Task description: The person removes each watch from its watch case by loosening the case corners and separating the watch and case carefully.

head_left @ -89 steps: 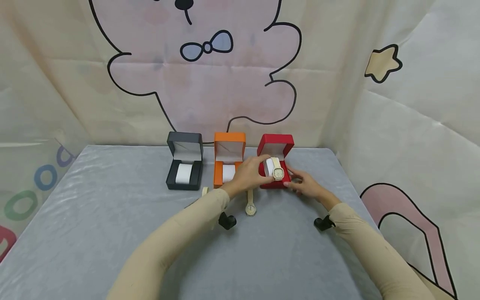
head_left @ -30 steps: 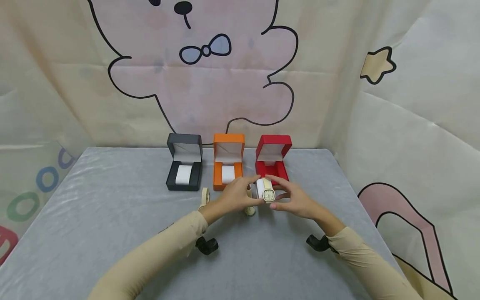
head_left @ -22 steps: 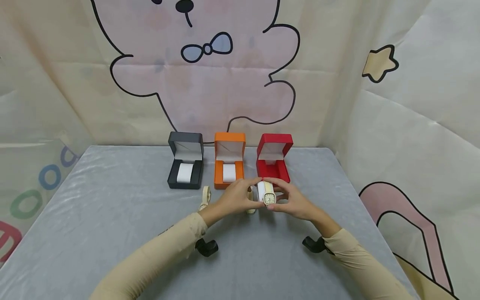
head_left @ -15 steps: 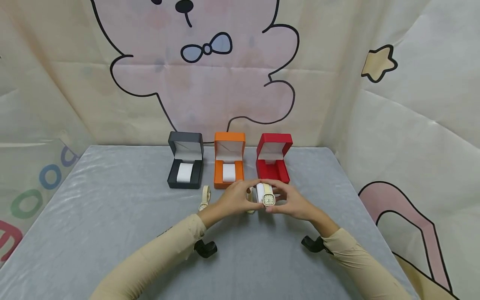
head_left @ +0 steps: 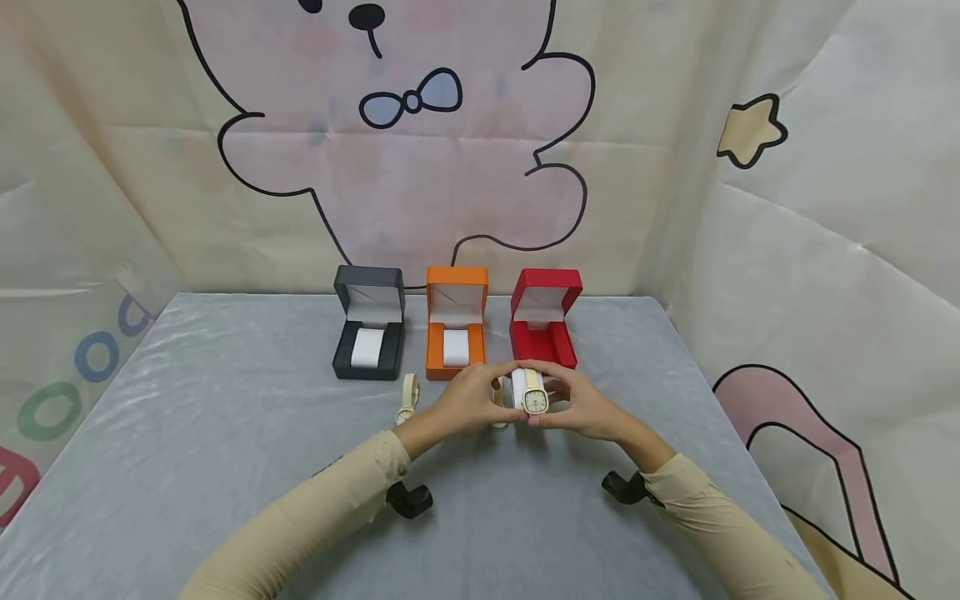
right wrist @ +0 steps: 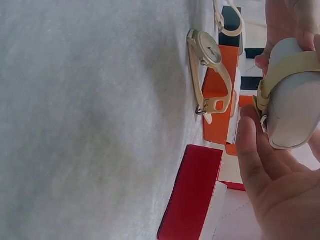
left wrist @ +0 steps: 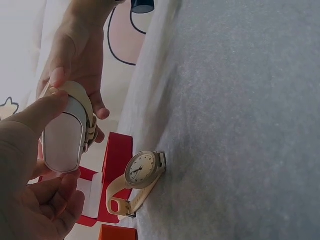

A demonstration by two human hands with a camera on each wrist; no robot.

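A white watch pillow (head_left: 517, 387) with a square-faced cream wristwatch (head_left: 536, 401) strapped round it is held up between both hands, just in front of the open red watch box (head_left: 545, 343). My left hand (head_left: 474, 395) grips the pillow by one end, thumb low and fingers high. From the other side my right hand (head_left: 587, 407) holds it, with fingers and thumb round the pillow and strap. In the right wrist view the strap's buckle shows on the pillow (right wrist: 295, 110), close to the right fingers. A round-faced cream watch (left wrist: 141, 169) lies on the table below, partly behind the left hand in the head view.
An open black watch box (head_left: 367, 350) and an open orange watch box (head_left: 456, 325), each with a white pillow inside, stand left of the red one at the table's (head_left: 525, 517) back. Another cream watch (head_left: 408, 396) lies near my left wrist.
The pillow with its watch has come out of the red box toward me, leaving the box bare inside. Both hands now hold it; over the last half second they barely move.
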